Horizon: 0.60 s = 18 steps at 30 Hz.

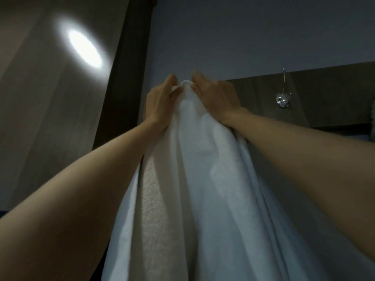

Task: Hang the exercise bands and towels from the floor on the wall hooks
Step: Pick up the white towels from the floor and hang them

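One round ceiling light point(85, 48) glowed at the upper left, and one dark upright post point(123, 88) ran down beside it. Two bare hands were raised side by side against the grey wall point(243, 37), close together but not touching, with one white towel point(203, 179) between them. The left hand point(160, 104) had its fingers curled round the towel's bunched top edge, thumb side up, forearm reaching up from the lower left. The towel's peak showed as a small white fold between the two hands, and the rest fell in long pleats to the bottom of the view, between both forearms. The right hand point(215, 98) pinched the same top edge from the other side, its knuckles toward the camera. The hands and cloth hid whatever the peak rested on. Further right, one chrome hook point(283, 98) sat bare on one brown wooden rail point(324, 94), well apart from the towel.
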Tool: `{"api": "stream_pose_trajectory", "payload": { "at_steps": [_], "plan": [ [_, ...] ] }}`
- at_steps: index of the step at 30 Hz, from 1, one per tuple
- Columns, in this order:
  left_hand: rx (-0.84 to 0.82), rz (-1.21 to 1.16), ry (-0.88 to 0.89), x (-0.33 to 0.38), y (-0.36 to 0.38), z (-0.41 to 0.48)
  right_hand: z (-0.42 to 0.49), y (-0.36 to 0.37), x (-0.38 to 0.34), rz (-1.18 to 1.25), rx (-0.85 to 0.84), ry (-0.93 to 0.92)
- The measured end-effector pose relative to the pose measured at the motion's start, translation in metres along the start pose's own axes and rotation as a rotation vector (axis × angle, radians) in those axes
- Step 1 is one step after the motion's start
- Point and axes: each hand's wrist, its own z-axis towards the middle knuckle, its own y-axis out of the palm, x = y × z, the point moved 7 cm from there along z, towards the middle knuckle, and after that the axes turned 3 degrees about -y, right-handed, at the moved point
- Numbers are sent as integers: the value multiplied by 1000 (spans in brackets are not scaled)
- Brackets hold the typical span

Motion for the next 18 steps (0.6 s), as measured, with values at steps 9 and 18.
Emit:
{"api": "stream_pose_trajectory", "payload": {
  "at_steps": [9, 18],
  "plan": [
    [-48, -49, 63, 4, 1, -35, -36, 0, 15, 146, -21, 162],
    [-92, -338, -212, 5, 8, -95, -77, 12, 7, 516, 22, 464]
  ]
}}
